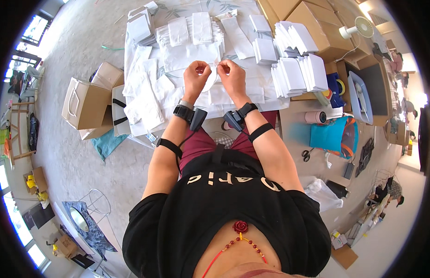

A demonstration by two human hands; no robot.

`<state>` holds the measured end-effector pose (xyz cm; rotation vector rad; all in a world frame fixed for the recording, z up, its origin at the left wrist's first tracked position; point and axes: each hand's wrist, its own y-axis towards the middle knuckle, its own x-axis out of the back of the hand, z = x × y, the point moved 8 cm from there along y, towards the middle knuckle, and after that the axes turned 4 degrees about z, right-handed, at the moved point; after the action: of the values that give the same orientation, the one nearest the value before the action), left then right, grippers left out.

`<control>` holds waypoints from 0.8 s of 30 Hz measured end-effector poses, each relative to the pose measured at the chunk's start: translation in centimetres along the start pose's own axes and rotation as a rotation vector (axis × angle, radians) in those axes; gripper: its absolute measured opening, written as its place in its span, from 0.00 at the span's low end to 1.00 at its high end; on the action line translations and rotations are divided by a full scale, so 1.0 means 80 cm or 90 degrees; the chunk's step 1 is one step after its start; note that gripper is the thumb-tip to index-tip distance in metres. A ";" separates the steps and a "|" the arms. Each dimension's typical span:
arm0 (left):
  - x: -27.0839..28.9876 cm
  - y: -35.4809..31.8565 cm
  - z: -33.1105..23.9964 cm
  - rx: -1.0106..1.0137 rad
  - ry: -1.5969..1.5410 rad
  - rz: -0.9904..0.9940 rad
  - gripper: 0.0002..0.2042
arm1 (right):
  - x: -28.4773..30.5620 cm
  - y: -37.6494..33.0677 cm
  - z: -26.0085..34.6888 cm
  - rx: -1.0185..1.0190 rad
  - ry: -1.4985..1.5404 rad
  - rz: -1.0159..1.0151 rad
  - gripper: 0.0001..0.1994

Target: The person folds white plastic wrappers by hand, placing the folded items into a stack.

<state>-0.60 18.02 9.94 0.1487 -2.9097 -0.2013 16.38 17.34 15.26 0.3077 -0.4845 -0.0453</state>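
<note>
Over the near part of the table, my left hand (197, 79) and my right hand (232, 79) face each other, thumbs and fingers curled into pinches. Between the fingertips stretches a small, thin white sheet (211, 79); its material is hard to tell. Just beyond lies a wide layer of white flat pieces (189, 53), with folded white bundles (202, 28) on top. To the left, loose white pieces (144, 104) overlap in a pile. Stacks of white folded packets (291, 76) stand right of my right hand. Black straps with small devices are on both wrists.
Cardboard boxes stand left of the table (87, 103) and at the far right (321, 30). A small fan (358, 28), a blue tray (360, 97), a pink cylinder (315, 117), a turquoise bag (333, 135) and black scissors (307, 155) are on the right. Other people work farther off.
</note>
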 end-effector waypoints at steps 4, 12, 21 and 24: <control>-0.007 -0.005 -0.014 -0.005 -0.066 0.006 0.07 | 0.003 -0.003 -0.011 -0.026 0.018 0.008 0.05; -0.011 -0.010 -0.046 -0.079 0.014 -0.041 0.04 | 0.004 -0.006 -0.011 -0.040 0.033 0.005 0.05; -0.012 -0.016 -0.061 -0.089 0.043 -0.052 0.05 | 0.007 -0.009 -0.016 -0.033 0.015 0.004 0.05; -0.012 -0.017 -0.062 -0.100 0.063 -0.049 0.05 | 0.005 -0.011 -0.012 -0.030 0.033 0.004 0.05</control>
<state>1.55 16.13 14.33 0.2373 -2.7788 -0.4209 17.22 16.75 14.38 0.2608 -0.4322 -0.0417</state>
